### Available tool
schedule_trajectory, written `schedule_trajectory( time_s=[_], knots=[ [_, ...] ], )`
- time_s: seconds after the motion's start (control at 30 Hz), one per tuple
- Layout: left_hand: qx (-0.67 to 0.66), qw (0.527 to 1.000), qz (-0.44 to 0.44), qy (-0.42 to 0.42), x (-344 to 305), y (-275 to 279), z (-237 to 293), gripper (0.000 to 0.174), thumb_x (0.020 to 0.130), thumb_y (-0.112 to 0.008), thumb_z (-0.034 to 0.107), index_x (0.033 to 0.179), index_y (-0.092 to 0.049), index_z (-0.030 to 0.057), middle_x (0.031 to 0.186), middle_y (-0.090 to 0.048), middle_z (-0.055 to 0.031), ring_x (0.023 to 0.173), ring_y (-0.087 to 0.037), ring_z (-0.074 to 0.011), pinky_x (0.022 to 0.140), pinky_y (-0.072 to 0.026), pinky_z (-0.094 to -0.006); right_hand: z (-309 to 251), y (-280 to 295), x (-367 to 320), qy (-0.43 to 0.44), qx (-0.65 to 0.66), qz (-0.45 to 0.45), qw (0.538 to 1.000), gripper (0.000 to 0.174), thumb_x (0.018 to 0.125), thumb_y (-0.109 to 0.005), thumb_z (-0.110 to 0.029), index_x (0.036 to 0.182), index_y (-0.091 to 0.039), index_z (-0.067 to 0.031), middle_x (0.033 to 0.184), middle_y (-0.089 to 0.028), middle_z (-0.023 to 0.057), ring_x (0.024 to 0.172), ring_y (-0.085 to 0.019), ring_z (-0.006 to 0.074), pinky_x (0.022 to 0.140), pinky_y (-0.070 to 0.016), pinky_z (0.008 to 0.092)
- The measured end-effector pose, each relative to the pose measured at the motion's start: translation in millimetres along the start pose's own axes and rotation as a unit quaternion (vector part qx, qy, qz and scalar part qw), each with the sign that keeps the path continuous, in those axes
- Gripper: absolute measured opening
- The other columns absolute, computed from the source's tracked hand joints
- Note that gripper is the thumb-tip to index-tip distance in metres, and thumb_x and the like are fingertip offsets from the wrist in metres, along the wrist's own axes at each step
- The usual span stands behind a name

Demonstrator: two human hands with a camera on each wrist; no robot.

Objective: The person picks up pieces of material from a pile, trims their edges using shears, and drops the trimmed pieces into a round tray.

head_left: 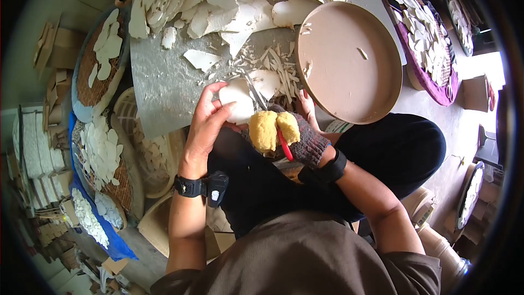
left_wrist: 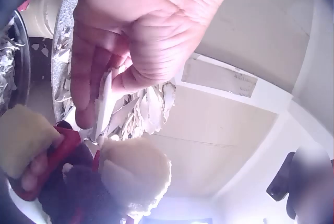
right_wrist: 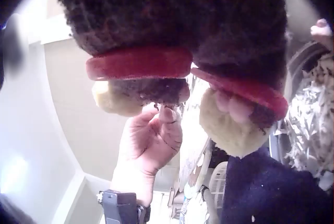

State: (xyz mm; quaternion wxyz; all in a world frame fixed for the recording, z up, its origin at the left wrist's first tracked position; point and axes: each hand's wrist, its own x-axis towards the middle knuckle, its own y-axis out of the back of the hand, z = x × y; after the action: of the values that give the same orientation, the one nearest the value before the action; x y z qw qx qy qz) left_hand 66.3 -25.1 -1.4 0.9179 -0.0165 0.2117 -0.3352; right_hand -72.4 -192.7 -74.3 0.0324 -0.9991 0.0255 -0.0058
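Observation:
In the head view my bare left hand (head_left: 210,113) pinches a flat, off-white rounded piece (head_left: 236,101) between thumb and fingers. My right hand (head_left: 308,141), in a dark fingerless-style knit glove, grips scissors with red handles (head_left: 285,146) wrapped in yellow sponge (head_left: 264,131). The scissor blades (head_left: 255,90) lie at the right edge of the held piece. From the left wrist, this piece (left_wrist: 104,105) appears edge-on under the fingers. Both red handle loops (right_wrist: 140,63) show in the right wrist view, with bare fingertips (right_wrist: 232,106) passing through one.
A metal work surface (head_left: 158,84) lies ahead, bearing a heap of white flat pieces (head_left: 218,0) and narrow trimmed strips (head_left: 279,65). To the right stands a round tan tray (head_left: 349,49) holding a few slivers. Woven trays of pieces flank both sides. A bare foot (head_left: 308,108) is near the right hand.

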Motion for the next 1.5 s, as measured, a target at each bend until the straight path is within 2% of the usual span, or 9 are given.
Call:
schedule_trajectory(
  time_s=[0.07, 0.17, 0.27, 0.7, 1.13, 1.23, 1.3, 1.4, 1.5],
  knots=[
    [0.018, 1.000, -0.022, 0.009, -5.4, -2.5, 7.7, 0.048, 0.088, -0.059, 0.008, 0.132, -0.039, 0.0034, 0.101, -0.065, -0.0130, 0.087, -0.065, -0.0164, 0.059, -0.0559, -0.0269, 1.1, -2.3, -2.3, -0.003, 0.000, -0.003, 1.000, 0.040, 0.072, -0.073, -0.020, 0.105, -0.055, -0.0040, 0.094, -0.062, 0.0148, 0.091, -0.062, 0.0320, 0.080, -0.0496, 0.0367],
    [0.053, 0.991, 0.056, -0.106, -7.0, -3.0, -13.3, 0.048, 0.087, -0.058, 0.004, 0.132, -0.041, 0.0021, 0.101, -0.065, -0.0125, 0.086, -0.064, -0.0156, 0.062, -0.0563, -0.0270, -4.3, 1.7, -7.3, 0.003, -0.040, -0.020, 0.999, 0.036, 0.075, -0.071, -0.021, 0.103, -0.057, -0.0039, 0.094, -0.063, 0.0151, 0.090, -0.062, 0.0308, 0.079, -0.0497, 0.0361],
    [-0.016, 0.961, 0.214, -0.173, -3.1, -14.7, -41.6, 0.042, 0.089, -0.057, 0.005, 0.128, -0.046, -0.0045, 0.102, -0.065, -0.0137, 0.081, -0.065, -0.0149, 0.067, -0.0567, -0.0275, -1.9, -0.5, -14.5, -0.019, -0.022, -0.012, 0.999, 0.031, 0.077, -0.070, -0.021, 0.101, -0.059, -0.0039, 0.093, -0.064, 0.0156, 0.088, -0.063, 0.0310, 0.078, -0.0500, 0.0359],
    [0.013, 0.999, 0.023, -0.032, -4.1, 13.4, -25.6, 0.036, 0.090, -0.058, 0.009, 0.124, -0.052, -0.0031, 0.101, -0.067, -0.0126, 0.079, -0.068, -0.0187, 0.065, -0.0557, -0.0269, -5.3, -8.5, -41.9, -0.053, -0.014, -0.028, 0.998, 0.022, 0.085, -0.063, -0.020, 0.097, -0.058, -0.0029, 0.090, -0.064, 0.0170, 0.089, -0.064, 0.0309, 0.077, -0.0493, 0.0366],
    [-0.013, 1.000, -0.014, 0.010, -8.5, 14.5, -24.0, 0.032, 0.088, -0.061, 0.005, 0.118, -0.056, -0.0034, 0.096, -0.067, -0.0130, 0.075, -0.068, -0.0185, 0.064, -0.0565, -0.0263, -13.8, -8.5, -50.3, -0.056, -0.009, -0.013, 0.998, 0.023, 0.084, -0.064, -0.017, 0.100, -0.055, -0.0033, 0.093, -0.064, 0.0140, 0.089, -0.063, 0.0276, 0.080, -0.0482, 0.0343],
    [-0.008, 0.999, -0.033, 0.005, -10.4, 9.5, -16.1, 0.033, 0.087, -0.061, 0.005, 0.119, -0.055, -0.0027, 0.098, -0.067, -0.0129, 0.079, -0.067, -0.0172, 0.066, -0.0564, -0.0266, 0.6, -10.0, -48.7, -0.105, 0.033, -0.033, 0.993, 0.049, 0.071, -0.079, -0.016, 0.113, -0.058, -0.0030, 0.109, -0.064, 0.0105, 0.102, -0.063, 0.0197, 0.091, -0.0484, 0.0312],
    [-0.001, 0.998, -0.067, 0.012, -12.9, 6.1, -13.9, 0.032, 0.087, -0.061, 0.005, 0.118, -0.055, -0.0021, 0.099, -0.066, -0.0129, 0.083, -0.066, -0.0160, 0.067, -0.0563, -0.0269, -3.0, -7.6, -47.5, -0.094, 0.019, -0.048, 0.994, 0.048, 0.073, -0.078, -0.014, 0.114, -0.057, -0.0029, 0.110, -0.063, 0.0105, 0.102, -0.062, 0.0192, 0.091, -0.0482, 0.0311],
    [-0.005, 0.999, -0.026, -0.021, -14.3, 3.2, -21.1, 0.036, 0.087, -0.062, 0.005, 0.121, -0.051, -0.0009, 0.102, -0.066, -0.0125, 0.090, -0.064, -0.0145, 0.071, -0.0547, -0.0269, -8.4, -4.2, -47.4, -0.062, -0.015, -0.052, 0.997, 0.047, 0.075, -0.076, -0.014, 0.116, -0.055, -0.0029, 0.111, -0.063, 0.0106, 0.103, -0.061, 0.0193, 0.091, -0.0479, 0.0312],
    [-0.095, 0.979, 0.149, -0.101, -15.2, -8.2, -43.2, 0.041, 0.088, -0.062, 0.005, 0.126, -0.047, 0.0009, 0.105, -0.065, -0.0122, 0.091, -0.063, -0.0139, 0.074, -0.0528, -0.0266, -0.9, -10.9, -50.2, -0.098, 0.013, -0.047, 0.994, 0.044, 0.079, -0.073, -0.014, 0.116, -0.053, -0.0026, 0.110, -0.062, 0.0114, 0.104, -0.061, 0.0206, 0.091, -0.0475, 0.0320]
  ],
)
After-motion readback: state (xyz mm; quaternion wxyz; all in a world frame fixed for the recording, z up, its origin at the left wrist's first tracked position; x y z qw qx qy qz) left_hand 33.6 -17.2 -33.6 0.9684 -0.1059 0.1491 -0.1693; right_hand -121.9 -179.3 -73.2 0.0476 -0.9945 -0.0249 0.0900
